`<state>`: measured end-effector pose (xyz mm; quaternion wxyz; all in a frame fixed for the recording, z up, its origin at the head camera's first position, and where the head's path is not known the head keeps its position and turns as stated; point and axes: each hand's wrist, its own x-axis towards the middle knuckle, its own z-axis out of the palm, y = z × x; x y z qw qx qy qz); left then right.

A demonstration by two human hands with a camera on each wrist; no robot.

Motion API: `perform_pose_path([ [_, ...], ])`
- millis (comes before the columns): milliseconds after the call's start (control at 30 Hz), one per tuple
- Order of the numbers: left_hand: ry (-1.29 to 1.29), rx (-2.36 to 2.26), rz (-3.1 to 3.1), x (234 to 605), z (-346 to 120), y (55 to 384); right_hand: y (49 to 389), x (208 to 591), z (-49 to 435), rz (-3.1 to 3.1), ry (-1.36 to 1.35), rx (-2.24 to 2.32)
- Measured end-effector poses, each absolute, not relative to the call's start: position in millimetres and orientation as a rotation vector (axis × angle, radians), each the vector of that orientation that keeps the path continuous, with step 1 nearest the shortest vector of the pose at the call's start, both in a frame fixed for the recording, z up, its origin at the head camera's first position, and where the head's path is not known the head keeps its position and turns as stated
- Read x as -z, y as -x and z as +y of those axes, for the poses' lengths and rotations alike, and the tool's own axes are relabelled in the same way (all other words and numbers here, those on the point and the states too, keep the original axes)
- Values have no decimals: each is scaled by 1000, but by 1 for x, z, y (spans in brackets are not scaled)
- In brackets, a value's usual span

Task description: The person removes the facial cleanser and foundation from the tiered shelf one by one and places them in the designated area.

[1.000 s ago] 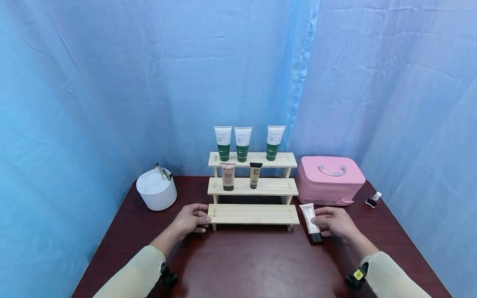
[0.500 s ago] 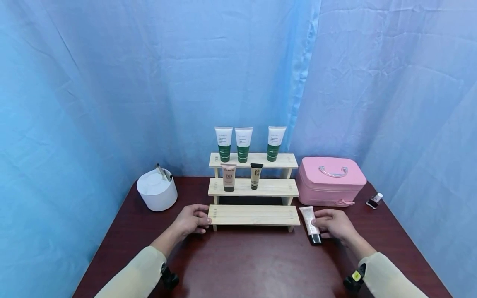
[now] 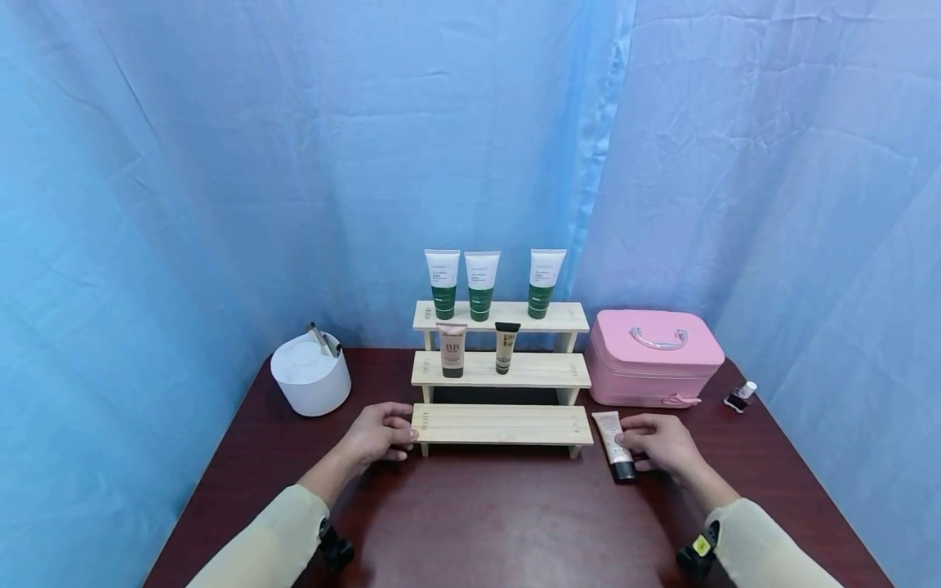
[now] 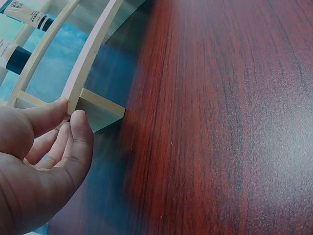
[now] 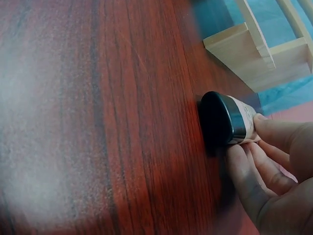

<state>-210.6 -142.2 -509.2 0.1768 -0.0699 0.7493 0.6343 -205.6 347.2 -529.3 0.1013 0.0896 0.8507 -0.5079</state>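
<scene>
My left hand (image 3: 380,433) pinches the left end of the lowest step of a three-tier wooden display stand (image 3: 500,423), thumb and fingers at the board's corner in the left wrist view. To the stand's right, my right hand (image 3: 657,443) holds a pale pink cosmetic tube (image 3: 613,437) by its side. Its black cap (image 5: 222,117) points toward me, low over the table. On the middle step stand a pink BB cream tube (image 3: 452,351) and a small gold tube with black ends (image 3: 505,349). Three white-and-green tubes (image 3: 481,286) stand on the top step.
A pink case (image 3: 654,359) with a handle stands right of the stand, with a small dark nail polish bottle (image 3: 738,398) beyond it. At the left is a white round container (image 3: 312,388) with dark items in it. Blue curtains (image 3: 470,147) surround the dark red table (image 3: 485,523).
The tail of the pink tube in my right hand has come slightly down and toward me. My left hand keeps its hold on the stand; the view has shifted a little.
</scene>
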Motion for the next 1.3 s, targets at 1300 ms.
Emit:
perform_pose_path([
  [1300,197,-1731,2144,506,-143,215,268,402,218,2719,529,1390],
])
